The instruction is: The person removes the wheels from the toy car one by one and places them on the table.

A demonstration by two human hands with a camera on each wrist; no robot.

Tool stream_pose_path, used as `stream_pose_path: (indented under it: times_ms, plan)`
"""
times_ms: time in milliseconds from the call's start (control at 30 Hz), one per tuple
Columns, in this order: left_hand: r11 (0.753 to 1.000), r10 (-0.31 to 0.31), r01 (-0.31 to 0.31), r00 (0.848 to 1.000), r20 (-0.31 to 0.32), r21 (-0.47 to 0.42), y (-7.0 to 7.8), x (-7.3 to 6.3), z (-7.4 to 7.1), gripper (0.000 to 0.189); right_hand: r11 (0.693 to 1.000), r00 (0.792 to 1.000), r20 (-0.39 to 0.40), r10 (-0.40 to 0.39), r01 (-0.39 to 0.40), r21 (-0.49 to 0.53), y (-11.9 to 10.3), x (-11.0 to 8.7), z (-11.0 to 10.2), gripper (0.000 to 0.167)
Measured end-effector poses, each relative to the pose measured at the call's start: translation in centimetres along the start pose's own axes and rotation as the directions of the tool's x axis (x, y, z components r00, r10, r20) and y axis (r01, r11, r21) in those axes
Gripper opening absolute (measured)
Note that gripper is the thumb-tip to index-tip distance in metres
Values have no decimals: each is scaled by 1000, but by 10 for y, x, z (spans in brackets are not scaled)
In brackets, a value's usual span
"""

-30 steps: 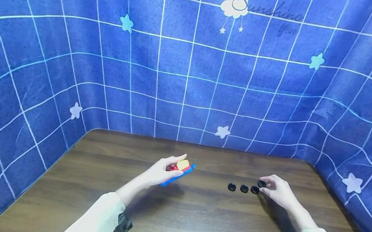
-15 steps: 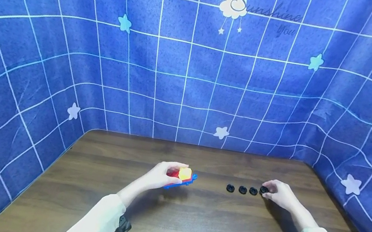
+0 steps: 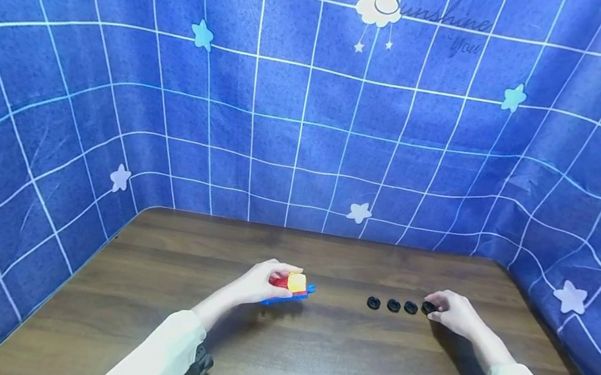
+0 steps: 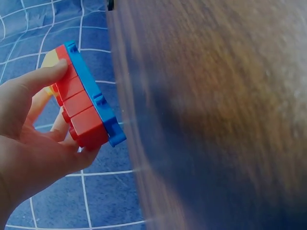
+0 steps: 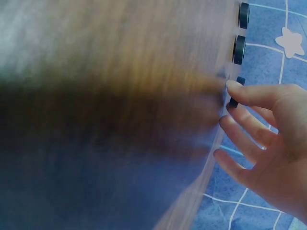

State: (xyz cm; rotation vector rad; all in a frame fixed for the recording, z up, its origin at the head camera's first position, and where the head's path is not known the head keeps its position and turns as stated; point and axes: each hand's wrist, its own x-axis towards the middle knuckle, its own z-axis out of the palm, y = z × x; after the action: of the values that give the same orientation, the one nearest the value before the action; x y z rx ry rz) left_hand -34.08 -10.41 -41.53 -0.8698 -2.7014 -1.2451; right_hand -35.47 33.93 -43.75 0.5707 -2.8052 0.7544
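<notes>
My left hand (image 3: 259, 282) grips a toy brick vehicle by its sides, thumb on one face and fingers on the other. The toy has a blue base (image 4: 88, 79), a row of red bricks (image 4: 79, 103) and a yellow brick (image 3: 297, 283) at one end. In the head view it is held just over the table, left of centre. To the right, my right hand (image 3: 456, 312) pinches a black toy wheel (image 3: 428, 308) between thumb and fingertips, at the right end of a row. Three more black wheels (image 3: 393, 306) lie flat beside it.
The brown wooden table (image 3: 331, 354) spreads under both hands. A blue curtain (image 3: 325, 151) with white grid lines, clouds and stars hangs behind it and along both sides. Each forearm carries a dark wrist camera (image 3: 201, 361).
My right hand has brought the wheel down and slightly right, from above the third wheel to the row's end. My left hand has levelled the tilted toy and turned its yellow end lower.
</notes>
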Motion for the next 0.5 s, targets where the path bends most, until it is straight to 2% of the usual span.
stream_pose_path:
  times_ms: [233,400,500]
  plan:
    - [999,17,-18,1000,25,30,-3,-1,1,47,1000,1000,5,12,-11,-9,-1,0,0,30]
    - [999,38,-39,998,50,18,-6,1,3,51,999,1000,7,25,-25,-23,-1,-2,-1,31]
    - [1000,26,-26,997,70,-4,-7,2,4,53,1000,1000,15,12,-12,-11,-1,-3,-1,34]
